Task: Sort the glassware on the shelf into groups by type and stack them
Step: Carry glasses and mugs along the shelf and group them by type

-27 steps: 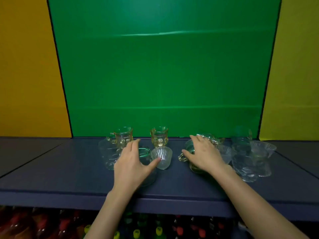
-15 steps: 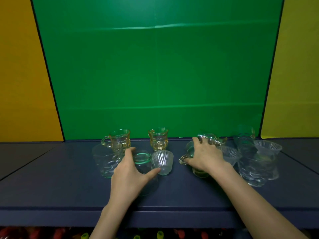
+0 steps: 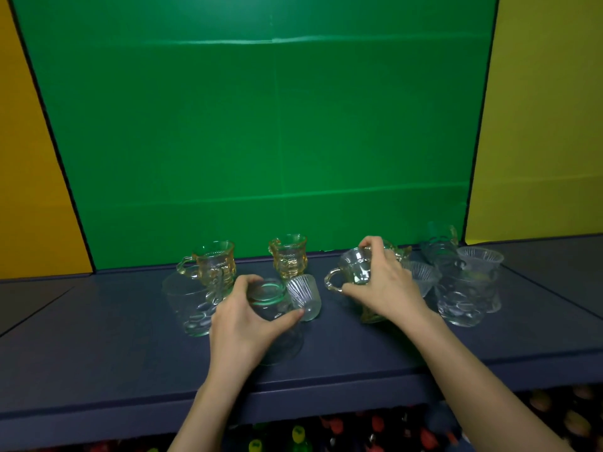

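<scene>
A green screen fills the back, with yellow panels on either side. Below it runs a dark blue shelf carrying all the glassware, and under its front edge is a row of coloured bottles, too blurred to detail.

The left hand is curled round a plain tumbler near the middle of the shelf, fingers on its left side and thumb on its right. The right hand grasps a clear mug from above, tilted, handle pointing left. Amber glass shows under the palm; its shape is hidden.

At the left stands a dimpled tumbler, with an amber mug just behind it. A second amber mug stands mid-shelf at the back. At the right, another dimpled tumbler sits in a tight cluster with a back stack of bluish glass.

Three small ribbed cups: one tilted just beside the left thumb, one just right of the right hand, one at the far right behind the dimpled tumbler.
</scene>
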Tool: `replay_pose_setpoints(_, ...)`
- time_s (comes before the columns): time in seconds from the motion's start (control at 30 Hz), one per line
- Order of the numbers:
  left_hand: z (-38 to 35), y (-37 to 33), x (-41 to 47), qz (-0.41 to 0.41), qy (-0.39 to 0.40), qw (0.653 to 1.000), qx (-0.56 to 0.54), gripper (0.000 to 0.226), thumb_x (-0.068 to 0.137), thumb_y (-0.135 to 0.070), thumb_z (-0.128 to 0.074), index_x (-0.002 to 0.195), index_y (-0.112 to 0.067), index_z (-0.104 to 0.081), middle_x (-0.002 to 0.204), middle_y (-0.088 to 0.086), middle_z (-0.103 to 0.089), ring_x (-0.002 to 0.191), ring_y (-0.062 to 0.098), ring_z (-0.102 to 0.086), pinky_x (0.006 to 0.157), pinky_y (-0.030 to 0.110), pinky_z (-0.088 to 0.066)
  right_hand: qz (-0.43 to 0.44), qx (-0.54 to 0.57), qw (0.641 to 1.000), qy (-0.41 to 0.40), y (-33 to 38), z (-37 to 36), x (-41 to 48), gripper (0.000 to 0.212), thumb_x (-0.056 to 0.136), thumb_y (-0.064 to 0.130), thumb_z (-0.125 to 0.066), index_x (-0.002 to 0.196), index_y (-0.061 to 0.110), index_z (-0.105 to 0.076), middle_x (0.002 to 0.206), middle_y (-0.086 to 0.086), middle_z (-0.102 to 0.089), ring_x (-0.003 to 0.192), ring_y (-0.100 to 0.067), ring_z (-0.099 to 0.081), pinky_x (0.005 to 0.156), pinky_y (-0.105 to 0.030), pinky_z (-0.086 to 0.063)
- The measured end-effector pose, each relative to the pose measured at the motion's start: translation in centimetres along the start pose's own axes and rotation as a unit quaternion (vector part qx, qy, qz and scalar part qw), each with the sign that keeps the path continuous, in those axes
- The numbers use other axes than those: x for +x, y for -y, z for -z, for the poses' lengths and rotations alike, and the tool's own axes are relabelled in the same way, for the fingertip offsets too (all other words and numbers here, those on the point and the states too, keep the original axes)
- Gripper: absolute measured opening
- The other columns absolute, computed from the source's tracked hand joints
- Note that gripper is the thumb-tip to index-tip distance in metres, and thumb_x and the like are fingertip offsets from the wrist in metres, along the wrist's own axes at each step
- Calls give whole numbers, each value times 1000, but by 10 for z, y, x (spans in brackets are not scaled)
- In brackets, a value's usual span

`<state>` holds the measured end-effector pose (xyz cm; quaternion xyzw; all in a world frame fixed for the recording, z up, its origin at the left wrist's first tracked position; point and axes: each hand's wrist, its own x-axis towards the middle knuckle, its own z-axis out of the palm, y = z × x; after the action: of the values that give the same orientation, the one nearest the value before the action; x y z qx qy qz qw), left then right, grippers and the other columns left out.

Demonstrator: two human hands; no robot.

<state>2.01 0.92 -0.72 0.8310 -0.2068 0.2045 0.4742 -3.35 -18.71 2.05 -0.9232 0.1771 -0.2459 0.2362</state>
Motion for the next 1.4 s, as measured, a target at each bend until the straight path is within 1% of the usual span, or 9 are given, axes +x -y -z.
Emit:
replay_pose_setpoints(0.33,10,-24,-12,-75,-28,993,-83,64,46,-37,-87,99,-22,-55,91,-8,-62,86,13,-59,78,17,-40,86,101,983,-127,-9,11,-51,63,75,34,-72,120,28,-29,122,9,-39,100,-15,-46,84,-34,-40)
replay_pose_setpoints(0.47,5,-52,-14,-122,-14,988,-93,67,45,-37,-87,102,-20,-56,92,-9,-61,87,13,-58,83,22,-43,80,150,970,-173,-18,38,-69,75,70,30,-77,127,35,-27,126,14,-38,107,-2,-38,89,-23,-30)
replay_pose_setpoints(0.6,-20,-87,-18,-152,6,982,-115,70,41,-51,-84,98,-25,-53,86,-19,-57,87,14,-60,86,26,-46,56,197,958,-202,-42,73,-86,79,67,27,-80,124,44,-28,126,13,-46,111,-7,-45,92,-25,-35)
replay_pose_setpoints(0.73,-58,-125,-29,-175,41,974,-140,71,42,-51,-83,100,-22,-55,88,-15,-60,87,14,-61,84,22,-47,38,198,952,-232,-82,110,-101,82,64,27,-83,128,39,-33,124,10,-52,110,-8,-52,90,-17,-38)
replay_pose_setpoints(0.9,-117,-180,-50,-184,62,967,-164,69,39,-61,-73,97,-28,-53,90,-13,-62,89,16,-63,86,36,-52,19,191,945,-265,-148,161,-119,84,61,21,-85,126,39,-35,120,9,-56,106,-6,-57,91,-21,-44)
replay_pose_setpoints(1.03,-169,-229,-74,-183,80,962,-185,66,38,-62,-72,93,-35,-49,91,-12,-63,92,22,-63,84,39,-51,8,188,940,-284,-208,205,-132,86,60,19,-85,125,42,-33,115,21,-52,101,11,-55,84,-7,-42)
replay_pose_setpoints(1.2,-234,-283,-107,-177,95,959,-200,73,39,-60,-75,100,-27,-55,94,-10,-65,95,22,-63,86,38,-50,-5,174,939,-298,-282,246,-145,90,60,17,-85,131,35,-33,120,11,-53,103,-3,-57,87,-17,-45)
replay_pose_setpoints(1.3,-271,-307,-122,-163,110,958,-206,70,43,-53,-83,102,-28,-55,98,-9,-66,97,20,-62,87,40,-49,-8,178,941,-289,-320,268,-148,91,59,18,-85,131,36,-33,115,25,-49,103,9,-54,82,-7,-45)
replay_pose_setpoints(1.4,-306,-331,-131,-153,129,957,-208,67,44,-49,-85,101,-30,-54,96,-11,-64,98,19,-62,87,41,-50,-21,181,941,-286,-353,287,-146,92,58,17,-86,130,38,-33,112,28,-48,99,17,-53,82,-6,-45)
